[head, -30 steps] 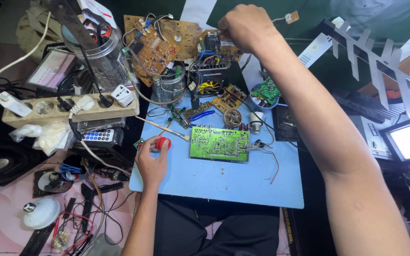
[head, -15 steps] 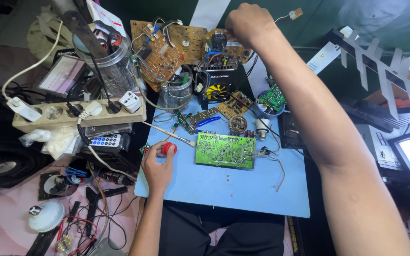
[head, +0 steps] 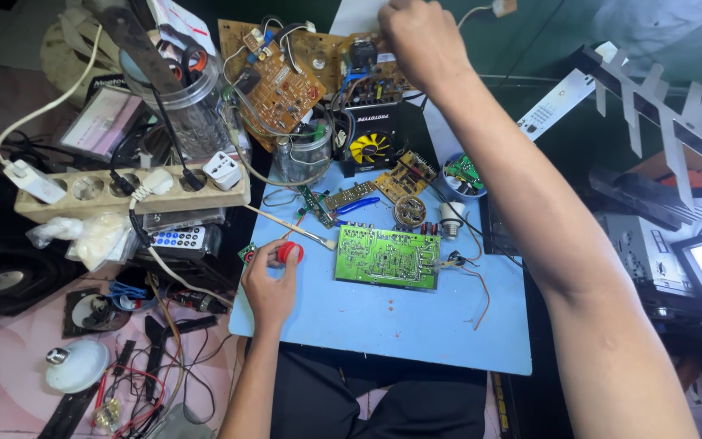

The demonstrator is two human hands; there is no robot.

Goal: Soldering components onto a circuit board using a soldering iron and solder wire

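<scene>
I see my left hand [head: 270,280] pinching a small round red knob [head: 289,253] at the blue desk's [head: 416,325] left edge beside the green circuit board [head: 387,257], while my right hand [head: 420,36] closes over something hidden on the brown boards [head: 282,81].

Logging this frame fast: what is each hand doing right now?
Left hand: closed on a small red knob.
Right hand: fingers curled at the brown circuit boards; what it holds cannot be told.
</scene>
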